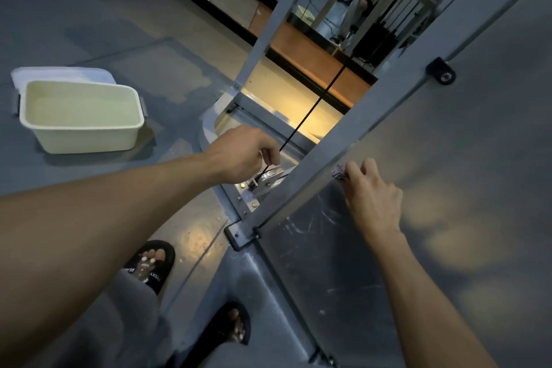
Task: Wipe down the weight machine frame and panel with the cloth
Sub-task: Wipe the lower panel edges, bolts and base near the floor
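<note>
A: Head view logged. What is recorded as the largest item?

B: A grey metal panel (448, 188) is noted across the right side, scuffed and scratched near its lower left. Along its left edge a grey frame (352, 125) upright is seen running diagonally, with a second upright further left; a black bracket with a bolt is fixed at the panel's upper edge. A grey floor (119, 39) is recorded below and to the left.

A: And between the uprights?

B: A black cable (322, 98) is seen running down to a metal pulley (268, 178) at the machine base. A mirror (358, 9) is visible behind, with a reflection too dim to be read.

A: Other objects?

B: A pale rectangular tub (80, 113) is noted on the floor at left, apparently holding liquid, resting on a white lid. Two feet in black sandals are seen at the bottom.

A: Hands?

B: The left hand (239, 155) is recorded beside the cable just above the pulley, fingers curled; whether the cable is pinched cannot be told. The right hand (373, 191) is pressed to the panel beside the frame upright, fingers closed around a small bunched cloth (339, 173), of which only a pale corner is seen past the fingertips.
</note>
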### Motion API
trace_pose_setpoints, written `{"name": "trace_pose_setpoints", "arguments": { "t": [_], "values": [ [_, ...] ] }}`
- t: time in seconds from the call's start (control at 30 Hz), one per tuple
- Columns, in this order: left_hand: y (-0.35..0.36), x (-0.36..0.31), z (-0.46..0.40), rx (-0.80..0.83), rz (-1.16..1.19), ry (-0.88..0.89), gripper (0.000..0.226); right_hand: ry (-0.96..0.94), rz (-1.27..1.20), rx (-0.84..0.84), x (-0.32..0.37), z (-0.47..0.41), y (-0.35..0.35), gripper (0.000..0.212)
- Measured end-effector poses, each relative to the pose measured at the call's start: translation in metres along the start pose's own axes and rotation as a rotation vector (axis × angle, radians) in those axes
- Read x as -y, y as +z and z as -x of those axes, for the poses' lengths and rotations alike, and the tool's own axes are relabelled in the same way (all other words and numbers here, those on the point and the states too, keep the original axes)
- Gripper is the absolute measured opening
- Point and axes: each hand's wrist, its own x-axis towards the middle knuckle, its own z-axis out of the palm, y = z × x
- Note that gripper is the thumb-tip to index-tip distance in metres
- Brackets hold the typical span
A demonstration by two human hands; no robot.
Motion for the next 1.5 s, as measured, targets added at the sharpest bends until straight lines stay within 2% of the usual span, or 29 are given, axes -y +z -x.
{"name": "trace_pose_setpoints", "arguments": {
  "t": [0.17,0.27,0.33,0.4,0.5,0.63,0.77,0.93,1.17,1.27,1.33,1.4,1.5],
  "values": [
    [0.0,0.013,0.017,0.056,-0.041,-0.032,0.05,-0.023,0.052,0.146,0.013,0.008,0.009,0.029],
    [0.012,0.01,0.012,0.141,-0.058,0.007,0.044,-0.02,0.003,0.035,0.004,0.009,-0.009,0.029],
    [0.02,0.003,-0.001,0.249,-0.161,0.063,0.037,0.02,-0.04,-0.079,-0.009,0.003,-0.028,0.026],
    [0.027,-0.005,-0.015,0.344,-0.277,0.107,0.031,0.064,-0.03,-0.145,-0.02,-0.004,-0.044,0.033],
    [0.041,-0.008,-0.03,0.427,-0.374,0.095,0.035,0.074,0.029,-0.171,-0.024,-0.01,-0.046,0.036],
    [0.074,0.012,-0.026,0.589,-0.465,0.114,0.045,0.036,0.082,-0.136,-0.017,-0.007,-0.024,0.028],
    [0.091,0.033,-0.031,0.625,-0.518,0.063,0.056,-0.03,0.143,-0.067,0.0,-0.003,0.002,0.026],
    [0.114,0.031,-0.042,0.69,-0.453,0.029,0.058,-0.146,0.183,0.121,0.016,0.001,0.028,0.029],
    [0.125,0.017,-0.047,0.777,-0.452,-0.022,0.089,-0.325,0.209,0.288,0.042,0.009,0.055,0.034],
    [0.125,0.01,-0.046,0.804,-0.427,-0.047,0.093,-0.357,0.264,0.353,0.045,0.009,0.051,0.032],
    [0.126,0.008,-0.045,0.81,-0.43,-0.03,0.09,-0.349,0.201,0.284,0.035,-0.001,0.035,0.025],
    [0.126,0.01,-0.044,0.829,-0.441,-0.014,0.086,-0.313,0.135,0.139,0.02,-0.017,0.011,0.021],
    [0.13,0.008,-0.045,0.846,-0.44,-0.005,0.093,-0.27,0.095,-0.026,-0.003,-0.034,-0.02,0.018]
  ]
}}
